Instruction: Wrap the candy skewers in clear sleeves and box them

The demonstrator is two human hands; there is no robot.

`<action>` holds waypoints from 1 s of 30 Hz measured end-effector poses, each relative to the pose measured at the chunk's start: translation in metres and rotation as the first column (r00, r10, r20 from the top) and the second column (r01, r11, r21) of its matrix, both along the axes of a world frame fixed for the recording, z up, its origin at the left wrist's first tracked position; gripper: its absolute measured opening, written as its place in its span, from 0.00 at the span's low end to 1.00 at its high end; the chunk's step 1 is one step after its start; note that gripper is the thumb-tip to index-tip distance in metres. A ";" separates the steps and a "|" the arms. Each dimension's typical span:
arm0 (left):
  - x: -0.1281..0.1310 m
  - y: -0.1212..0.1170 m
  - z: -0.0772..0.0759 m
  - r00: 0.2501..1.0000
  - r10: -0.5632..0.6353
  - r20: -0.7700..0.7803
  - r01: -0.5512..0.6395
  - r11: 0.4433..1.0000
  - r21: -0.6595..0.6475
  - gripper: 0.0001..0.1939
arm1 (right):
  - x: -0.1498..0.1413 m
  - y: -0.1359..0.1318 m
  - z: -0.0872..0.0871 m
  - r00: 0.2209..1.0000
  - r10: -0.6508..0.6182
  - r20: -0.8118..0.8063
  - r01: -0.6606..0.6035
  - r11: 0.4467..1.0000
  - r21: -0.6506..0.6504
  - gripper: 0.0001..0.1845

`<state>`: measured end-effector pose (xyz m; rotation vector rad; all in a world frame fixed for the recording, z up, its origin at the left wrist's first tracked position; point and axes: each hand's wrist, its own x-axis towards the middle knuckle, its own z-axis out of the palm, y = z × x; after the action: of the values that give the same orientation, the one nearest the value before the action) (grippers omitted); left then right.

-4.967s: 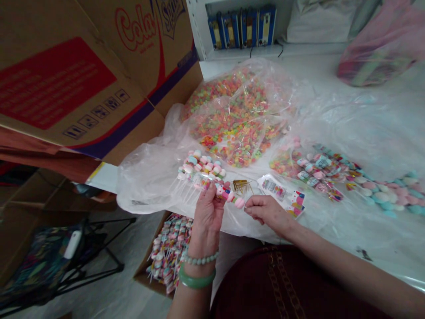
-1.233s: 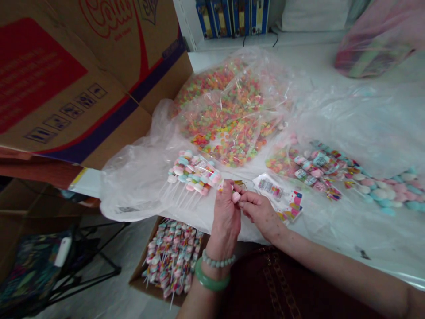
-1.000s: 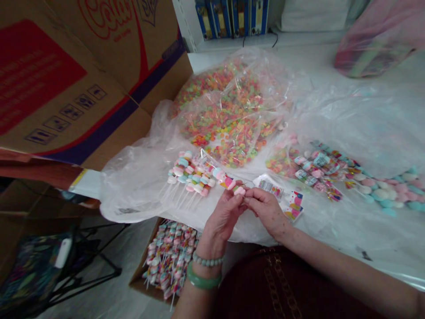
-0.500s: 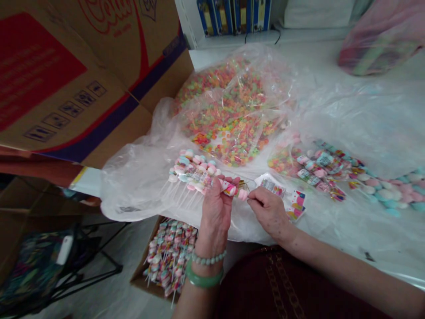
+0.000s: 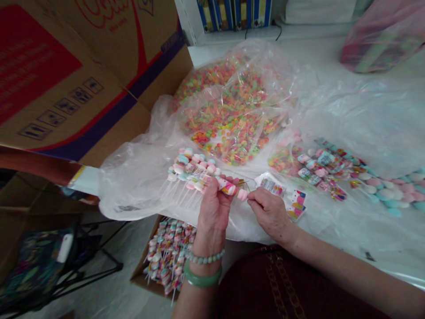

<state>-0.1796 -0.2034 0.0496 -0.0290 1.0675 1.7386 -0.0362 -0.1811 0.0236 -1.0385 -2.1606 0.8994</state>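
The left hand [image 5: 212, 212] has its grip clamped around a marshmallow skewer [image 5: 227, 187], fingers curled over the pink-and-white wrapped sweets, which lie tilted across the hand and point toward the right hand [image 5: 270, 215]. That hand's grip is pinched together just beside the skewer's pink tip; what lies between its fingertips is too thin or hidden to tell. A few gold twist ties [image 5: 244, 182] stick out just behind the skewer.

The step in hand looks like fine finishing work at the skewer's end, and it calls for a steady hold and careful fingertip control.

Just left of the hands lies a bundle of skewers [image 5: 191, 170] on a clear plastic sheet [image 5: 133, 190], which covers the white worktop [image 5: 381, 252]. To the right are a printed sachet [image 5: 272, 187], a card with coloured dots [image 5: 297, 206], and a row of wrapped skewers [image 5: 320, 166]. Behind them sits a clear bag of ring-shaped sweets [image 5: 229, 110].

A cardboard carton [image 5: 99, 106] shows 4 black handling pictograms, while its red script is cut off by the frame and unreadable. The sachet's print is too small to read. Below the worktop, a box of skewers [image 5: 169, 257] stands on the floor.
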 end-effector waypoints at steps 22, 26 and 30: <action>0.005 -0.004 -0.007 0.969 0.029 -0.247 -0.049 0.996 -0.072 0.11 | 0.000 0.009 -0.004 0.981 0.120 0.151 -0.132 0.989 0.071 0.12; 0.011 -0.004 -0.010 0.977 -0.031 -0.211 0.022 0.999 -0.046 0.12 | -0.004 0.008 -0.002 0.994 0.109 -0.017 -0.110 0.993 -0.035 0.10; -0.001 -0.003 -0.007 0.996 -0.028 -0.088 0.024 0.999 -0.048 0.12 | -0.005 0.010 0.003 0.991 0.032 -0.132 -0.067 0.958 -0.277 0.08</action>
<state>-0.1808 -0.2066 0.0430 0.0328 1.1690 1.7041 -0.0408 -0.1712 0.0270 -1.0315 -1.9998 1.2901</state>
